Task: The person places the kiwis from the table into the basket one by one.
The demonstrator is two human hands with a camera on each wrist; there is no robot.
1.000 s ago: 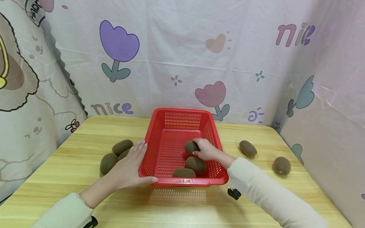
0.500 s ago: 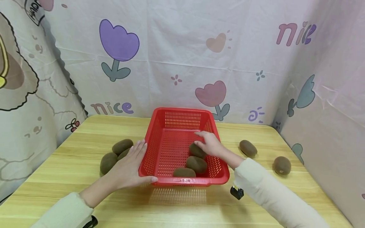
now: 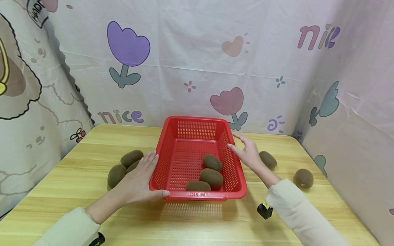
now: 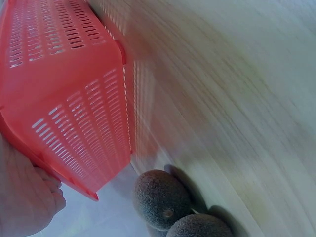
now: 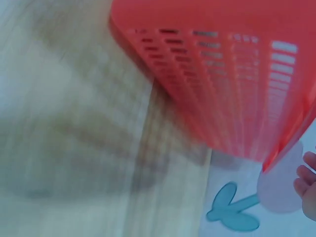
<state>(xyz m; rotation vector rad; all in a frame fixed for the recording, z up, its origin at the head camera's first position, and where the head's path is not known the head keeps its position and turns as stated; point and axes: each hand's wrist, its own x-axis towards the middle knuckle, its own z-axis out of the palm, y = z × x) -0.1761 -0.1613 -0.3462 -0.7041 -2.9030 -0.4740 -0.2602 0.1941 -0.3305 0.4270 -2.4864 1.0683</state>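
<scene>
A red plastic basket (image 3: 197,195) with slotted walls stands mid-table, holding a kiwi (image 3: 212,162) at its right side, a second kiwi (image 3: 211,178) just nearer, and a third kiwi (image 3: 198,186) by the front wall. My left hand (image 3: 138,179) rests on the basket's left rim, fingers straight and thumb along the front corner. With nothing in it, my right hand (image 3: 250,153) hovers at the right rim, fingers loosely extended. In the right wrist view, the right hand's fingertips (image 5: 307,174) show at the edge beside the basket wall (image 5: 222,84).
Left of the basket several kiwis (image 3: 131,158) lie clustered, partly behind the left hand. On the right are a kiwi (image 3: 268,160) beyond the right wrist and another kiwi (image 3: 304,178) nearer the table's right edge. A printed cloth (image 3: 184,61) hangs behind the wooden table (image 3: 197,229).
My right hand has let go of a kiwi inside the basket and moved right, out over the right rim. That kiwi now lies beside the others. The left hand has stayed in place.
</scene>
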